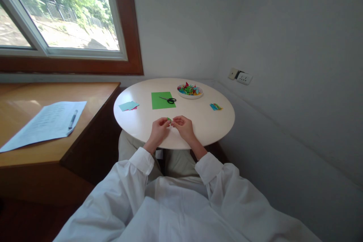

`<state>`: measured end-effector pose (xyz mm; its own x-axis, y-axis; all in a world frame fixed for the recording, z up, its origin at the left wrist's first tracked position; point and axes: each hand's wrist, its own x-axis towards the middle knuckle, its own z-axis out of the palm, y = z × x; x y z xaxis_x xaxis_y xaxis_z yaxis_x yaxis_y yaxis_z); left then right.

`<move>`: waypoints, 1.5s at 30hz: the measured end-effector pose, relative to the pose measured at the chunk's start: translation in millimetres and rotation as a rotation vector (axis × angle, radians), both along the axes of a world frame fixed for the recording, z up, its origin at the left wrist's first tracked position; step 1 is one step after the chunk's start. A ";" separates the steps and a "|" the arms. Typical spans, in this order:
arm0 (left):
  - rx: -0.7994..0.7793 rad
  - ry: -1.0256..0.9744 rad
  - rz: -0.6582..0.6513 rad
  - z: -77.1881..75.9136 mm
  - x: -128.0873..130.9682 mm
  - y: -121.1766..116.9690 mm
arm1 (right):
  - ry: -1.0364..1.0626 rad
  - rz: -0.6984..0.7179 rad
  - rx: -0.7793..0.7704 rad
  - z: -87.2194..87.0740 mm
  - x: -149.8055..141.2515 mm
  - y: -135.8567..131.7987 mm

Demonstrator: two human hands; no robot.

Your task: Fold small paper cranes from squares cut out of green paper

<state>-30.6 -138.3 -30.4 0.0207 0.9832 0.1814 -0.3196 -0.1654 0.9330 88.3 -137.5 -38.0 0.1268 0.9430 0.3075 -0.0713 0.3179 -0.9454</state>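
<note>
Over the near part of the round white table (136,126), a small piece of folded green paper (169,119) is pinched between my two hands. My left hand (159,128) grips it from the left, thumb and fingers closed. From the right, my right hand (183,126) has its fingertips pressed together at the paper. My fingers cover much of the piece, so its exact shape is hidden. Just beyond my hands lie a green paper sheet (159,103) and, on top of it, scissors (171,100) with black handles.
A white bowl (190,97) of colourful folded paper pieces stands at the back. Coloured strips (216,107) lie at right, light-blue and pink paper (129,106) at left. On the wooden desk (99,92) are a written sheet (51,121) and a pen (73,119). Walls border the table.
</note>
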 end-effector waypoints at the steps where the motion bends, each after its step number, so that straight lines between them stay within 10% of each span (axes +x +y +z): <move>1: 0.003 0.001 0.000 -0.3 0.0 0.1 | 0.003 0.007 -0.001 0.1 0.1 -0.2; 45: -0.105 -0.094 -0.128 -3.2 -3.5 3.0 | -0.128 0.097 0.098 -5.8 4.0 3.8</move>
